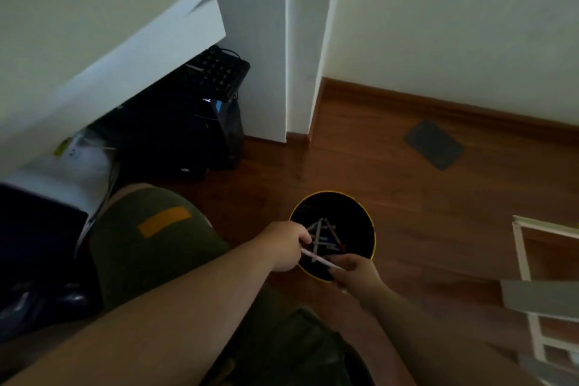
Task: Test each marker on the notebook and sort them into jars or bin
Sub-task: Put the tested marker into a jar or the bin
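A round black bin (360, 207) with a yellow rim stands on the wooden floor below me. Several markers (326, 236) lie crossed at its bottom. Over the bin's near edge I hold one thin white marker (319, 259) between both hands. My left hand (283, 247) grips its left end, and my right hand (355, 271) pinches its right end. No notebook and no jars are in view.
A white desk (94, 41) fills the upper left, with a black computer tower (188, 128) and keyboard (216, 72) beneath it. My knee (150, 238) in green fabric is left of the bin. A dark mat (434, 144) lies by the wall; white shelving (532, 276) stands right.
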